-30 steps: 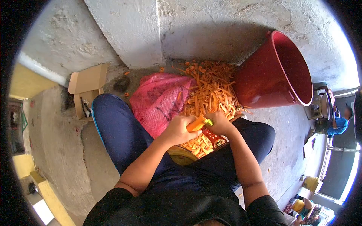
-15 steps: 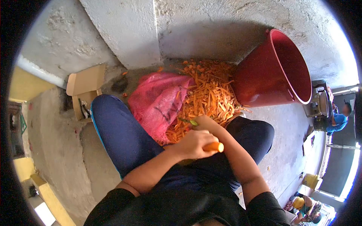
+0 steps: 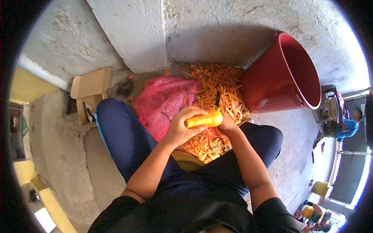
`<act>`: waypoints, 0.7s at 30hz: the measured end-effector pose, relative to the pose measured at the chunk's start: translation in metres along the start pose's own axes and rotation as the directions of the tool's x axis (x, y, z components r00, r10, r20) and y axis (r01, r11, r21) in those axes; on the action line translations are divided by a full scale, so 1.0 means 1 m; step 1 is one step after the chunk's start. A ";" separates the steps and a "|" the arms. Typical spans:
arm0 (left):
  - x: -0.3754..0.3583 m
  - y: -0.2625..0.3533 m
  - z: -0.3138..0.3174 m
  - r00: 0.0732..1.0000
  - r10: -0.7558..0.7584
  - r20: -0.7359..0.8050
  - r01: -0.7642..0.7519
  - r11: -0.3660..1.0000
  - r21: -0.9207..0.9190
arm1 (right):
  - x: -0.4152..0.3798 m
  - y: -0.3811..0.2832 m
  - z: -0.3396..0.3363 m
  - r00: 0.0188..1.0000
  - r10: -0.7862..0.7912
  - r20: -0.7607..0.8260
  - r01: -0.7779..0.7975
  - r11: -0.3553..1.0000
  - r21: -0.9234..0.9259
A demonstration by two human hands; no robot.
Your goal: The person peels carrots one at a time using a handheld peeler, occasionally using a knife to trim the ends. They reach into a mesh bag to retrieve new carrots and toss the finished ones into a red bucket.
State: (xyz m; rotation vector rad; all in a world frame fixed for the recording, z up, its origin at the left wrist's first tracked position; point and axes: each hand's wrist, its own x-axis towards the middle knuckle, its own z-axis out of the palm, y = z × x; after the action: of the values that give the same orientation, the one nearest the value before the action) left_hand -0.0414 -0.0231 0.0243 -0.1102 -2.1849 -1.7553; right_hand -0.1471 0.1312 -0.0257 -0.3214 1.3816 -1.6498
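An orange carrot-like vegetable (image 3: 204, 119) lies across the front of my left hand (image 3: 183, 126), whose fingers are wrapped round it. My right hand (image 3: 227, 122) is closed around a tool (image 3: 217, 101) with a dark blade pointing up and a green part near the fingers. The vegetable's rounded right end hides part of this hand. Beneath and beyond both hands spreads a heap of orange peelings (image 3: 221, 83). The pink mesh sack (image 3: 160, 97) lies on the left side of the heap. Between my legs the rim of a round yellowish container (image 3: 189, 158) shows.
A large dark red tub (image 3: 264, 83) leans at the right of the peelings, near the wall. An open cardboard box (image 3: 90, 85) stands beyond my left knee. Two people (image 3: 349, 125) (image 3: 316, 213) and a yellow bucket (image 3: 321, 188) are at the far right.
My left hand has moved up with the vegetable, which now lies sideways. My right hand has shifted right, and the blade has swung from pointing left to pointing up. The container's rim is now uncovered.
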 end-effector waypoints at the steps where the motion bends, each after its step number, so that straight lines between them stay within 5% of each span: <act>1: 0.000 -0.002 -0.003 1.000 -0.024 0.013 0.024 0.999 0.029 | -0.001 -0.003 0.000 0.999 0.000 -0.034 0.000 1.000 -0.011; 6: -0.004 -0.002 -0.001 0.976 -0.200 0.088 0.188 0.974 0.126 | -0.012 -0.018 0.016 0.984 -0.013 -0.180 -0.011 0.991 -0.134; 9: -0.008 -0.012 0.004 0.965 -0.235 0.116 0.213 0.961 0.174 | -0.018 -0.037 0.031 0.963 -0.035 -0.269 -0.132 0.805 -0.578; 13: -0.010 -0.022 0.007 0.945 -0.326 -0.027 0.320 0.904 0.284 | -0.026 -0.035 0.025 0.949 -0.140 -0.282 -0.166 0.538 -0.826; 15: -0.007 -0.027 0.007 0.938 -0.327 -0.117 0.346 0.907 0.240 | -0.030 -0.041 0.028 0.959 -0.053 -0.278 -0.210 0.528 -0.823; 21: -0.005 -0.027 0.007 0.935 -0.333 -0.122 0.352 0.909 0.224 | -0.029 -0.026 0.025 0.983 -0.117 -0.143 -0.082 0.419 -0.904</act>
State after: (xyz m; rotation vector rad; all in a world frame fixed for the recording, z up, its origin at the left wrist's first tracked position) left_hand -0.0457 -0.0219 -0.0033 0.4228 -2.4513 -1.6028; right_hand -0.1267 0.1358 0.0157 -0.8232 2.3689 -0.7484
